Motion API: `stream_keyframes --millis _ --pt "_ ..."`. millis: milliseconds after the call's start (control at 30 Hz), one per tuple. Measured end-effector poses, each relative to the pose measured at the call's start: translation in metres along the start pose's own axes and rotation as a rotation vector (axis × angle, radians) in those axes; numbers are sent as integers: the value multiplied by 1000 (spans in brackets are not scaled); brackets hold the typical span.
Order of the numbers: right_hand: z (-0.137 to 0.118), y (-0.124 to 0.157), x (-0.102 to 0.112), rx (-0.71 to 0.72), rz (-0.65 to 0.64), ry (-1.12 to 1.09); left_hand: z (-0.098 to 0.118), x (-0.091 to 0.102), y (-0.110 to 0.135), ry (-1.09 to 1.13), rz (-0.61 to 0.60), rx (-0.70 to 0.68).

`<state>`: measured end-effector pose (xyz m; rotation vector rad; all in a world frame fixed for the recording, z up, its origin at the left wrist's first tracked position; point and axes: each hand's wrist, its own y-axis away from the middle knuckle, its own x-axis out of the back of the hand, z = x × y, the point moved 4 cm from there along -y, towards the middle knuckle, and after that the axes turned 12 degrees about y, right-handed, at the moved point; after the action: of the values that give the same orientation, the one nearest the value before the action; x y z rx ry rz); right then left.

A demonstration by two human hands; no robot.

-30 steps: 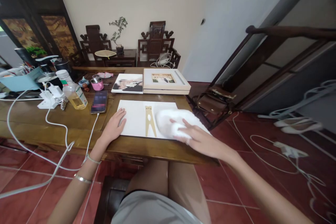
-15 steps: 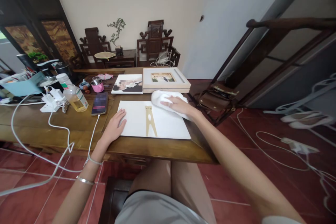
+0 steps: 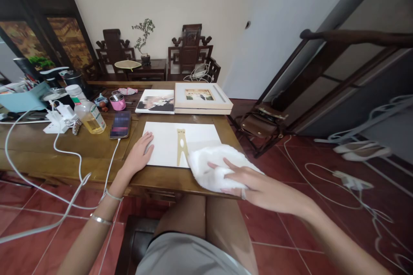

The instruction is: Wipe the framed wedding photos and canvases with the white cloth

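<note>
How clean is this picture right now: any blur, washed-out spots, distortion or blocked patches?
Head view: slightly soft, with the white towel looking pale and showing little texture; head view: pixelation covers the screen of the smartphone and part of the photo panel; head view: wide-angle stretch seems to slant the wooden chair at right.

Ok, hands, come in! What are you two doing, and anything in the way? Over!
Left hand on left edge of white board. Right hand holding white cloth over its near right corner. Phone off board, seemingly not in the way.
</note>
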<state>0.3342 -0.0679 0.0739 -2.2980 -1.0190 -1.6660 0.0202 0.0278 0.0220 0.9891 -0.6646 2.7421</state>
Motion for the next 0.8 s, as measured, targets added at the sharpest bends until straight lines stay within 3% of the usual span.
stream_keyframes --millis 100,200,333,433,533,633,800 --pt "16 -12 3 -77 31 -24 0 0 0 -7 1 -1" --pt "24 -52 17 -81 147 28 -1 0 0 -13 -1 -2" --pt "12 -116 35 -57 372 78 -1 1 0 -10 -8 -1" --pt "-6 -141 30 -35 462 118 -1 2 0 -2 -13 11" --pt "-27 -132 9 100 417 212 -2 2 0 2 -12 13" --pt "-46 -97 -9 236 370 264 -2 0 0 -14 -13 -2" --pt "-64 -50 -16 372 248 281 -2 -1 0 -24 -15 -9"
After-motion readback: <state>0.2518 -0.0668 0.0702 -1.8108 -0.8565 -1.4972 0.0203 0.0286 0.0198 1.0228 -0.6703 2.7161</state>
